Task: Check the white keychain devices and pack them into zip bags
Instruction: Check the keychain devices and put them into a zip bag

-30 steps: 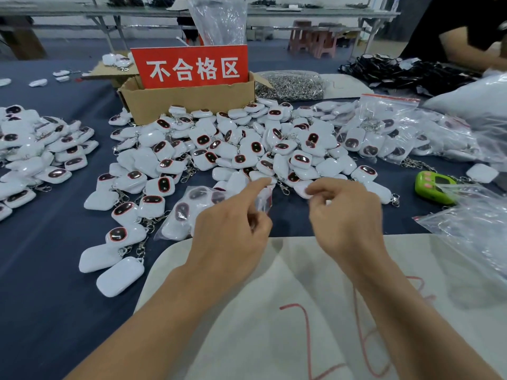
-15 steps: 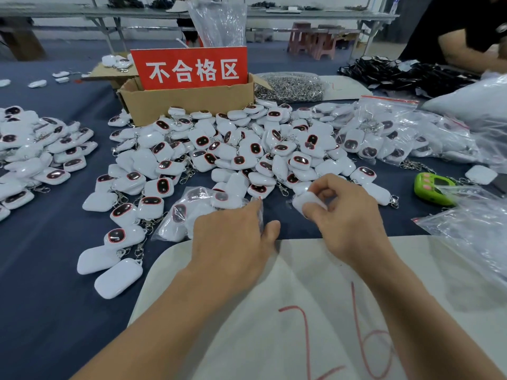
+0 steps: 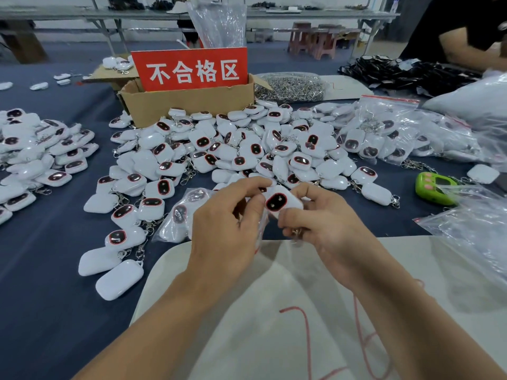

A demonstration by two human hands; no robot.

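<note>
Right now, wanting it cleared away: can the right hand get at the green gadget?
Probably, once freed: the right hand pinches a white keychain device by the zip bag in the left hand; the green gadget lies to its right, a clear bag overlapping its far edge.

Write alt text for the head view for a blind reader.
The right hand holds a white keychain device, screen up, beside the left hand, which grips a zip bag. Behind lie a pile of devices and a cardboard box.

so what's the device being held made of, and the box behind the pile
Held device: apparently glossy white plastic, judging by its highlights, with a dark shiny window ringed red. Box: matte brown cardboard, seemingly corrugated, with bent flaps.
</note>
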